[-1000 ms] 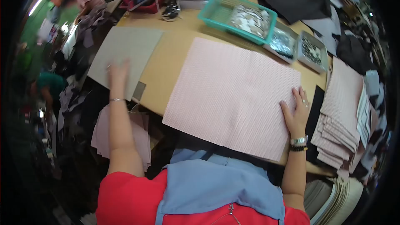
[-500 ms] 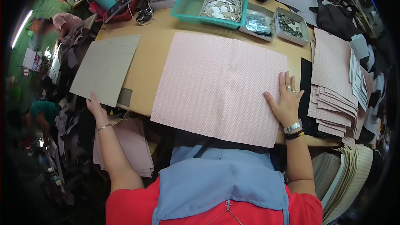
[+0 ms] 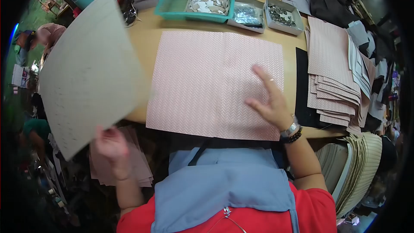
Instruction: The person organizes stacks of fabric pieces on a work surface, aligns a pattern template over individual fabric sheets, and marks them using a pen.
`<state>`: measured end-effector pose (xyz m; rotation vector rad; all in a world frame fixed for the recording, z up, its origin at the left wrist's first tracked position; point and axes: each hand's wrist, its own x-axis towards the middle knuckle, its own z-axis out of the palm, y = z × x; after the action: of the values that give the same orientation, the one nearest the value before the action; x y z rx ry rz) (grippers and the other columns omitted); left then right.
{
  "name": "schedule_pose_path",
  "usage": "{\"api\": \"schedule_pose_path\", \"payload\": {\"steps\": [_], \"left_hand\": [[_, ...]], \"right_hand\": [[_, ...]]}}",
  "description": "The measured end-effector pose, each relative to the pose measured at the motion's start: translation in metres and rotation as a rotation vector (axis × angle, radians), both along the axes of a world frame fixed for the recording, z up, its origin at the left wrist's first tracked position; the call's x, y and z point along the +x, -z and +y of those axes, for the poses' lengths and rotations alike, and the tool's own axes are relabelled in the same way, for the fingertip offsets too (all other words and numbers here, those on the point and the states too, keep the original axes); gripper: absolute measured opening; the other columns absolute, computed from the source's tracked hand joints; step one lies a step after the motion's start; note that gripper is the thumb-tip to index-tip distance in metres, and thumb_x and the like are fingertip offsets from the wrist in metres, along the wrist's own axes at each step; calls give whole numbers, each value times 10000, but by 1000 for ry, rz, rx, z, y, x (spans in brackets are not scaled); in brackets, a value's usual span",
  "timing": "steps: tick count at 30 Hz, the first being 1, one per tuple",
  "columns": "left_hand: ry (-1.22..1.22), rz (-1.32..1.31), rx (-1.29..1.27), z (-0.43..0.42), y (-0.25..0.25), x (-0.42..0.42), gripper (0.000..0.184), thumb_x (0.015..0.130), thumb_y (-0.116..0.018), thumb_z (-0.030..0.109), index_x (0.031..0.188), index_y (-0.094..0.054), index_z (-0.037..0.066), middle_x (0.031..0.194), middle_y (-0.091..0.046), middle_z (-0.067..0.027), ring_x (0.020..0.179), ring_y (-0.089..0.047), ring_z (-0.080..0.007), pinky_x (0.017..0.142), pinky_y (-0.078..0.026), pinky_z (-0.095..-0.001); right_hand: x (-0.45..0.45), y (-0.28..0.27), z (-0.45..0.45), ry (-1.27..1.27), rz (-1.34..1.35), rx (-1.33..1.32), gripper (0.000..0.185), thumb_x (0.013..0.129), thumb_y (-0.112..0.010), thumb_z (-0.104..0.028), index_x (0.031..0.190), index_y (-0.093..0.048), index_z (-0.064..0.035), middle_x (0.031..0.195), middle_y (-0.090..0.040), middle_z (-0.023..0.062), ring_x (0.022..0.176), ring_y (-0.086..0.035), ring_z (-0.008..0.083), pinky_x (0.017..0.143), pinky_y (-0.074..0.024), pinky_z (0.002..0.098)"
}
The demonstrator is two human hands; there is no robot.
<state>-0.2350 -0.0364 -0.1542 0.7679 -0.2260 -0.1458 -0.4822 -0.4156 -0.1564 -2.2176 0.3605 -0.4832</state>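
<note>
A: What changes nearest the camera?
B: The left hand (image 3: pixel 113 147) grasps the grey board (image 3: pixel 92 69) by its lower edge; motion blurs it. In the view half a second earlier I see that board flat on the table (image 3: pixel 146 30); now it hangs tilted in the air, left of the pink sheet (image 3: pixel 202 90), its lower corner out past the table's edge.
A: And the right hand (image 3: pixel 274 105)?
B: Released, thumb and forefinger apart, above the right half of the pink sheet. It no longer lies on the sheet's right edge, and from here I can't tell whether any part of it touches.
A: What do you make of it?
B: I judge the board is now the piece in play, while the sheet lies flat on the table with no firm hold on it.
A: And farther off?
B: Just right of the sheet I have a black sheet (image 3: pixel 301 86), then a stack of pink sheets (image 3: pixel 330 51). Beyond the sheet's far edge stand a teal basket (image 3: pixel 173 5) of small pale pieces (image 3: pixel 209 2) and a box (image 3: pixel 284 28) of metal bits (image 3: pixel 280 14), neither of them touched.
</note>
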Motion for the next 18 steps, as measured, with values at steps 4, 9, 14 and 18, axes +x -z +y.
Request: {"api": "schedule_pose_path", "payload": {"steps": [4,9,14,18], "left_hand": [[248,-105,167,-89,31,-100,251,955,-482,66,1192,-557,28,1146,-616,-137,992,-637,-211,806,-561,-303],[523,-287,456,-98,34,-105,359,978,-463,228,1280,-503,39,1237,-567,-138,1062,-609,-224,877,-528,-337],[742,428,214,-106,2,-26,508,1001,-386,385,1360,-444,30,1343,-506,-142,1095,-595,-221,916,-510,-359],[870,365,372,-111,17,30,599,1010,-363,447,1417,-364,8,1388,-473,-155,1174,-549,-215,961,-482,-359]], "right_hand": [[31,-9,51,-123,-179,974,867,847,-715,-272,1502,-195,-43,1466,-371,185,1372,-337,260,1138,-232,387],[13,-8,21,224,-308,1046,572,945,-590,-143,1407,-295,19,1310,-514,132,1168,-523,179,1004,-420,316],[-53,-3,-8,297,-214,1099,535,935,-565,-61,1401,-308,-4,1321,-499,125,1187,-512,182,1013,-421,339],[-73,22,2,377,-56,917,597,917,-566,-28,1436,-272,0,1377,-457,123,1252,-456,186,1058,-367,335]]}}
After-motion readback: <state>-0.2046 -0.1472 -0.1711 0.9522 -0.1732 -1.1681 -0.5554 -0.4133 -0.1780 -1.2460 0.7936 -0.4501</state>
